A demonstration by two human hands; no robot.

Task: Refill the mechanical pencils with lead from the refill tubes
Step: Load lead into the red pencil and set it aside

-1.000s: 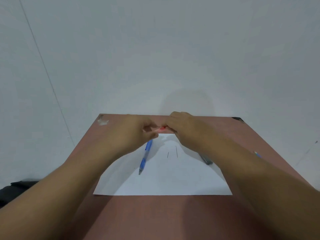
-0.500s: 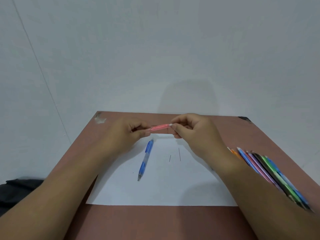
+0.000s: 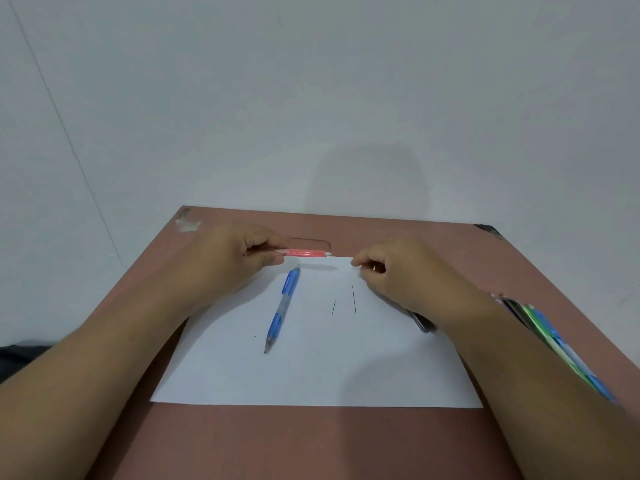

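Now my left hand point(image 3: 239, 263) pinches the pink pencil point(image 3: 304, 253) level, pointing at my right hand point(image 3: 394, 275), fingers pinched shut, nothing visible.

Reddish-brown table point(image 3: 311, 445), white paper sheet point(image 3: 311, 375) lying on it, pale wall point(image 3: 311, 98) behind, possibly dark cloth point(image 3: 20, 356) at left edge

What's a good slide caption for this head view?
Left hand holds a pink pencil; right hand pinched beside it, above two leads on paper.
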